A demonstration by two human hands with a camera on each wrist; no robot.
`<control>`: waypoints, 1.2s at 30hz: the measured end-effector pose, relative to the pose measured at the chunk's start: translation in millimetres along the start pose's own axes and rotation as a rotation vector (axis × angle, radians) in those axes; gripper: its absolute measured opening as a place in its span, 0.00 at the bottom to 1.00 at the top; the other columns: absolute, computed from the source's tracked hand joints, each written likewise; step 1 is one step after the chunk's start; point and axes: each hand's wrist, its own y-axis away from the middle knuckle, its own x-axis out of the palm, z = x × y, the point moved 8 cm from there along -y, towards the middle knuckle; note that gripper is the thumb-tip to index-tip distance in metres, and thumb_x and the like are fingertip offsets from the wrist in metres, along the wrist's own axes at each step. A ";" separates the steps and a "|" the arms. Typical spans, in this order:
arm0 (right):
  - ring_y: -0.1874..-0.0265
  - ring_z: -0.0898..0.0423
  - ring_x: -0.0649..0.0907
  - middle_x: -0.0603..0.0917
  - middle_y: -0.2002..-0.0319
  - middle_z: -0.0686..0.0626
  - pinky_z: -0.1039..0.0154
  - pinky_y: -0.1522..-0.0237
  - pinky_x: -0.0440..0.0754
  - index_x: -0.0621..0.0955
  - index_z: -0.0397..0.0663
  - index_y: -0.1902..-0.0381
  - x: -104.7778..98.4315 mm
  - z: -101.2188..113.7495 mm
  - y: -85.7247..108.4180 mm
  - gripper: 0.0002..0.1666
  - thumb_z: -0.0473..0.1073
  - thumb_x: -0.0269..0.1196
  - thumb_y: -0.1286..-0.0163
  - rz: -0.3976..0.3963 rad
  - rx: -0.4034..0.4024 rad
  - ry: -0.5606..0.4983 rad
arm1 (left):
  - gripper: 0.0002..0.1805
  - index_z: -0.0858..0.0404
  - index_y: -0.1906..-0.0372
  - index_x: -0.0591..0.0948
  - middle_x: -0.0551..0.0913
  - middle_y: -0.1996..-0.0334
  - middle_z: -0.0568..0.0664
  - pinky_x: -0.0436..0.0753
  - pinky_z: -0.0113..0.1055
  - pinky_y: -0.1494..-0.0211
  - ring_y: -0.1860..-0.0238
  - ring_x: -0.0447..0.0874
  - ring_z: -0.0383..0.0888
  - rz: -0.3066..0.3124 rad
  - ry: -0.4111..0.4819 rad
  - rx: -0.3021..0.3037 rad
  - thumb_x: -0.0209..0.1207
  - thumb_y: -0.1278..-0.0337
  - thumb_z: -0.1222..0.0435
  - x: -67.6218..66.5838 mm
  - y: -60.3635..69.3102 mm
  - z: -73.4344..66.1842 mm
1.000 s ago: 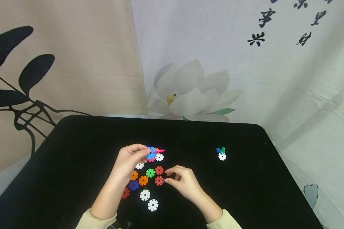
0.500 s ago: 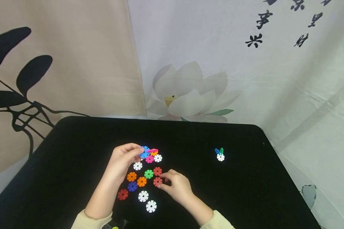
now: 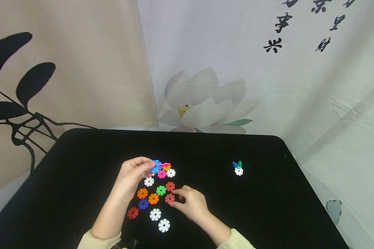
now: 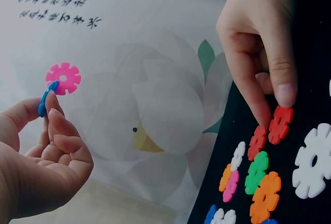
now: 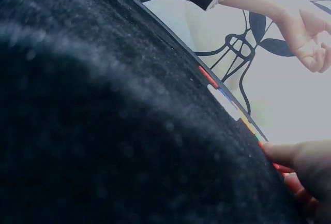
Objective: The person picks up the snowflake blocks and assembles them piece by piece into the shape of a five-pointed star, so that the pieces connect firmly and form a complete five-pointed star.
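In the head view my left hand is raised, pinching a blue interlocking disc between thumb and fingertips. A pink disc is slotted into it at an angle, clear in the left wrist view. My right hand is low at the table, thumb and index finger at the edges of the nearer red disc. Another red disc lies just beyond, close to the index fingertip. Left of these lie a green disc and an orange disc.
More flat notched discs lie around: a dark blue disc, a dark red disc, a white disc and several others. At the right stands a small joined piece of white, blue and green discs. A printed curtain hangs behind the black table.
My right hand has moved left onto the nearer red disc, its fingers closing at the edges. My left hand, still holding the blue and pink piece, has shifted slightly left; the view moved a little too.
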 end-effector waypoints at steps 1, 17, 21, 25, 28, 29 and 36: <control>0.80 0.68 0.69 0.72 0.77 0.65 0.71 0.79 0.67 0.87 0.58 0.55 0.3 0.0 0.1 0.21 0.58 0.70 0.44 0.003 0.001 -0.001 | 0.05 0.62 0.71 0.84 0.81 0.75 0.49 0.80 0.33 0.62 0.74 0.77 0.43 0.001 0.003 0.001 0.61 0.40 0.68 -0.4 0.5 -0.3; 0.83 0.65 0.66 0.71 0.79 0.64 0.69 0.80 0.62 0.86 0.61 0.61 0.8 -1.3 0.3 0.13 0.53 0.72 0.45 0.017 0.045 -0.044 | 0.05 0.64 0.70 0.83 0.81 0.74 0.50 0.80 0.34 0.61 0.73 0.78 0.44 0.003 -0.003 0.000 0.61 0.39 0.67 -0.5 0.6 1.0; 0.82 0.65 0.67 0.72 0.76 0.64 0.69 0.79 0.64 0.84 0.60 0.63 1.1 -3.1 0.6 0.13 0.51 0.73 0.46 0.026 0.068 -0.064 | 0.05 0.64 0.69 0.83 0.81 0.74 0.50 0.80 0.34 0.61 0.72 0.78 0.44 0.007 -0.002 -0.003 0.61 0.39 0.67 0.2 -0.3 1.5; 0.81 0.66 0.69 0.74 0.73 0.65 0.69 0.78 0.67 0.82 0.61 0.65 1.6 -4.3 1.6 0.13 0.48 0.74 0.48 0.022 0.085 -0.087 | 0.05 0.64 0.69 0.83 0.81 0.74 0.50 0.80 0.34 0.61 0.73 0.78 0.44 0.009 0.002 -0.005 0.62 0.40 0.67 0.5 -0.3 3.1; 0.82 0.67 0.70 0.77 0.71 0.66 0.69 0.79 0.67 0.81 0.61 0.66 0.9 -4.0 1.9 0.13 0.47 0.74 0.48 0.014 0.083 -0.101 | 0.05 0.65 0.69 0.83 0.81 0.74 0.50 0.80 0.34 0.60 0.72 0.78 0.45 0.009 0.000 -0.009 0.62 0.40 0.67 0.9 -1.0 4.6; 0.82 0.67 0.70 0.77 0.71 0.66 0.69 0.79 0.67 0.81 0.61 0.67 0.8 -3.9 1.9 0.13 0.47 0.74 0.48 0.012 0.083 -0.106 | 0.06 0.66 0.68 0.83 0.81 0.74 0.50 0.80 0.34 0.60 0.72 0.78 0.45 0.009 0.000 -0.010 0.62 0.40 0.67 1.0 -1.3 5.2; 0.85 0.66 0.70 0.77 0.77 0.64 0.69 0.82 0.68 0.81 0.61 0.68 1.2 -6.6 3.1 0.11 0.46 0.74 0.46 0.025 0.093 -0.208 | 0.06 0.66 0.68 0.83 0.81 0.73 0.50 0.80 0.34 0.60 0.71 0.79 0.47 0.008 -0.007 -0.009 0.61 0.40 0.67 2.9 -2.4 8.2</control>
